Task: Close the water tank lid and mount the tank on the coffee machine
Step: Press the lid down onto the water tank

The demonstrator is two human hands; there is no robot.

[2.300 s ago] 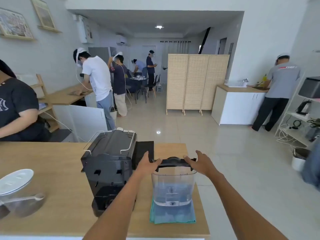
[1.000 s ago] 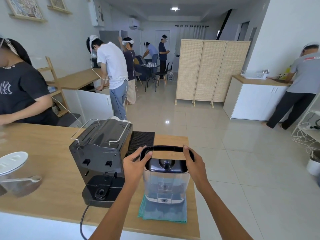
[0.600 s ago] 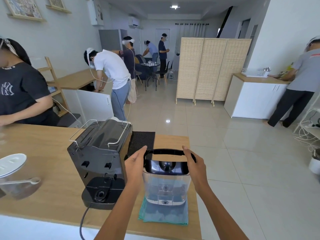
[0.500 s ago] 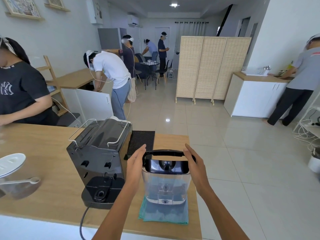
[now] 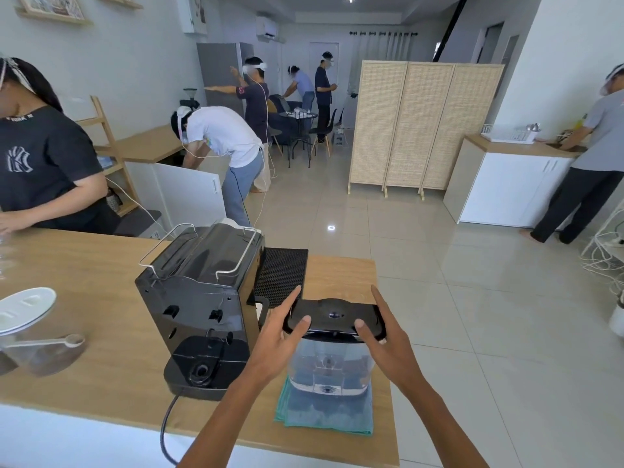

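A clear plastic water tank (image 5: 331,366), partly filled, stands on a folded teal cloth (image 5: 326,415) near the counter's right end. Its black lid (image 5: 332,319) lies flat on top of the tank. My left hand (image 5: 282,336) presses the lid's left edge with thumb on top and fingers spread. My right hand (image 5: 385,336) does the same on the right edge. The black coffee machine (image 5: 202,298) stands just left of the tank, its back toward me, with a round socket in its low rear base (image 5: 202,369).
A black mat (image 5: 282,275) lies behind the tank. A clear jug with a white lid (image 5: 23,309) and a scoop sits at the counter's left. The machine's cord (image 5: 167,430) hangs over the front edge. Several people work around the room.
The raised black lid has come down flat onto the tank. My thumbs now rest on top of it. The view has moved closer and a little down.
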